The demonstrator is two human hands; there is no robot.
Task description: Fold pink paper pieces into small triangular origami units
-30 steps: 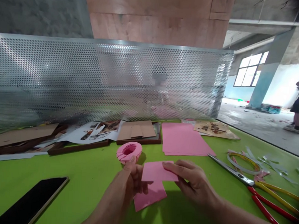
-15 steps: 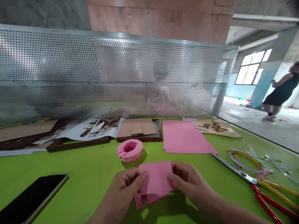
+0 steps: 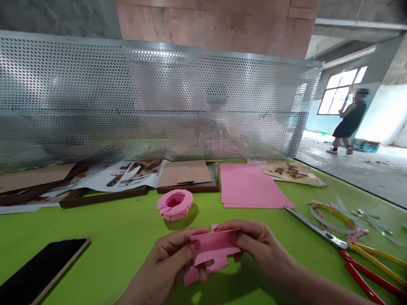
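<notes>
Between my two hands is a piece of pink paper (image 3: 215, 248), bent along its length, with cut-out edges and a lower flap hanging below. My left hand (image 3: 171, 255) pinches its left end between thumb and fingers. The right end is gripped by my right hand (image 3: 258, 244), thumb in front and index finger along the top edge. Just beyond my left hand, a ring of folded pink paper (image 3: 175, 205) rests on the green table (image 3: 124, 239). Flat sheets of pink paper (image 3: 252, 184) lie behind my right hand.
Scissors (image 3: 325, 234) with red and yellow handles lie at right, beside a tape roll (image 3: 333, 218) and clear strips. A phone (image 3: 43, 271) lies at left. Brown frames (image 3: 105, 197) and cardboard (image 3: 185, 173) line the perforated metal panel (image 3: 158, 100). A person (image 3: 350, 119) walks in the background.
The paper in my hands has gone from facing me flat to bent lengthwise, with my right index finger now over its top edge. The person in the background has moved left.
</notes>
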